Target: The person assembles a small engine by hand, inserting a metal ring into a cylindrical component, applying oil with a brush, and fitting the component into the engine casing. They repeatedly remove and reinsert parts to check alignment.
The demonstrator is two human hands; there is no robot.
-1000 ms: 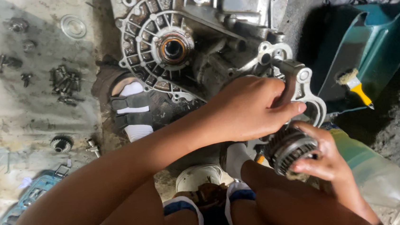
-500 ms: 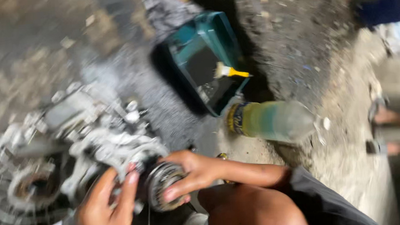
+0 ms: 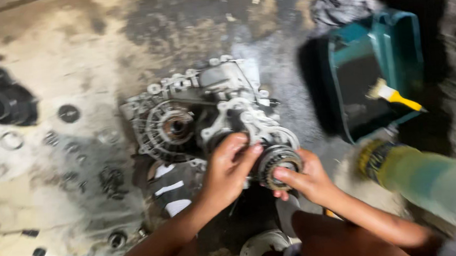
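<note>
Since a second earlier the left hand [image 3: 230,171] had left the bracket, fingers spread on the gearbox housing [image 3: 205,111]; the right hand [image 3: 303,179] pinched the ring bearing [image 3: 278,164] against its opening.

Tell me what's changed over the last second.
The left hand has let go of the bent metal piece it gripped a second ago and now rests its fingers on the housing beside the gear. The right hand still holds the gear, now up against the housing. The teal tub and brush are unchanged.
</note>
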